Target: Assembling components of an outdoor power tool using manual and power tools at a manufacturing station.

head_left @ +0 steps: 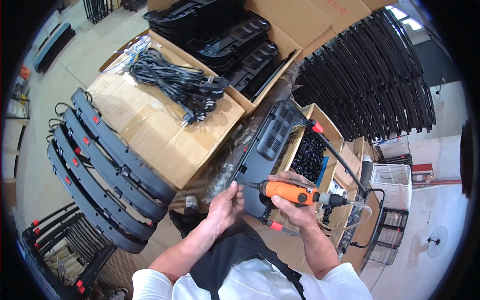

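Observation:
My right hand [299, 210] is wrapped round an orange air screwdriver [284, 191], held level with its bit pointing left. A clear hose [364, 206] runs from its back end. At the bit's tip, the thumb and fingers of my left hand [226, 206] are pinched together; whatever small thing they hold is hidden. Just beyond both hands lies a dark grey plastic housing [255, 170] with a slotted vent cover [278, 131]. Black tubes with red end pieces, such as the far tube [342, 159], extend from it to the right.
A wooden box of small black parts [309, 156] stands beyond the housing. Bundled black power cords [172, 80] lie on a cardboard box [145, 125], left of stacked black plastic covers [235, 42]. Several grey assembled units [107, 170] lean at left. Black frames [365, 80] are stacked far right.

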Motion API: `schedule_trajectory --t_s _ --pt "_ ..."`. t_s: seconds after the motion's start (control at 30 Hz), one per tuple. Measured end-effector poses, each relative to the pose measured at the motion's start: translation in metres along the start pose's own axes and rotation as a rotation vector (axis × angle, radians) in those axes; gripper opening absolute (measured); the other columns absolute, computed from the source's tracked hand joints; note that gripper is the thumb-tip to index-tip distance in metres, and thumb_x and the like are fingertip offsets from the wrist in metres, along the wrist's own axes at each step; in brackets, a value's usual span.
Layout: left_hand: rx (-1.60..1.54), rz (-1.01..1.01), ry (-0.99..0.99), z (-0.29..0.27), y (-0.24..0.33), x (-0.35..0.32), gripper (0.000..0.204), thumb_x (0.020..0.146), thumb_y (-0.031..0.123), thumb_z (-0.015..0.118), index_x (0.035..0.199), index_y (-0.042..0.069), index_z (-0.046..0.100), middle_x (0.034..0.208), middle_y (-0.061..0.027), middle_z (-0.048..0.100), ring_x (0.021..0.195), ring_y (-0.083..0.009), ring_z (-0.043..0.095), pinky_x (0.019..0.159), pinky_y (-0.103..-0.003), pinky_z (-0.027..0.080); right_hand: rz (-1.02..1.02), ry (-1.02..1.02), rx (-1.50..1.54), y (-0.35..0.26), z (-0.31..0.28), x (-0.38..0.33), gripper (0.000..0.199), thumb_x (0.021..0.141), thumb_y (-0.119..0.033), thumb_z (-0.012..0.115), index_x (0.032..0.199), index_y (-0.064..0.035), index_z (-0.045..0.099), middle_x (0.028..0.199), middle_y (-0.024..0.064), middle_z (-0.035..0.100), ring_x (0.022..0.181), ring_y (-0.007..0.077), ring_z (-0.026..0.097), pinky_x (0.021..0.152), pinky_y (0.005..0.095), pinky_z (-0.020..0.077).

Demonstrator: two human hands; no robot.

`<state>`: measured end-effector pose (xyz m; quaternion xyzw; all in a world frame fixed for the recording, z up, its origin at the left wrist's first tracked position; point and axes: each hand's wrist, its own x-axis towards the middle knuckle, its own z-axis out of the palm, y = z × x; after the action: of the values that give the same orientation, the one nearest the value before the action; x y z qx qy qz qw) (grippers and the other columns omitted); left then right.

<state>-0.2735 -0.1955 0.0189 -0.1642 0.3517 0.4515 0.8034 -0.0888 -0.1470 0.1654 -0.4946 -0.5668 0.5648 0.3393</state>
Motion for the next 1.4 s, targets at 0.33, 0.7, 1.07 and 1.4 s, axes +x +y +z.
schedule_trajectory --t_s 0.33,0.7,1.07,1.4 --pt "-0.063 -0.065 -0.217 0.132 -0.049 0.088 0.03 0.109 0.036 0.062 0.119 0.008 0.066 0.085 0.0035 0.061 0.073 -0.0112 0.057 0.067 -0.024 0.048 -0.123 0.138 0.043 0.003 -0.135 0.011 0.059 0.085 0.0 0.08 0.136 -0.0022 0.052 0.132 0.0223 0.067 0.128 0.0303 0.064 0.112 0.0468 0.0501" --pt "0.286 -0.039 -0.113 0.239 -0.109 0.154 0.031 0.116 0.028 0.043 0.128 0.005 0.06 0.104 -0.0035 0.065 0.092 -0.0182 0.063 0.081 -0.033 0.054 -0.148 0.271 0.056 0.024 -0.274 0.09 0.06 0.089 -0.006 0.082 0.14 0.0001 0.052 0.132 0.0164 0.068 0.13 0.0251 0.063 0.113 0.0423 0.051" --pt "0.293 -0.096 -0.058 0.197 -0.091 0.192 0.031 0.111 0.038 0.056 0.118 0.007 0.062 0.083 0.0003 0.055 0.071 -0.0138 0.049 0.064 -0.027 0.042 -0.152 0.281 -0.015 0.042 -0.301 0.197 0.048 0.087 -0.006 0.081 0.131 -0.0011 0.062 0.121 0.009 0.072 0.116 0.0162 0.068 0.105 0.0335 0.0554" --pt "0.386 0.01 -0.045 0.221 -0.074 0.196 0.029 0.114 0.025 0.052 0.129 0.004 0.063 0.103 -0.0054 0.068 0.092 -0.016 0.064 0.081 -0.029 0.054 -0.091 0.199 -0.367 0.048 -0.292 0.226 0.037 0.082 -0.018 0.081 0.117 -0.0075 0.072 0.102 0.006 0.076 0.097 0.018 0.072 0.091 0.0363 0.0572"
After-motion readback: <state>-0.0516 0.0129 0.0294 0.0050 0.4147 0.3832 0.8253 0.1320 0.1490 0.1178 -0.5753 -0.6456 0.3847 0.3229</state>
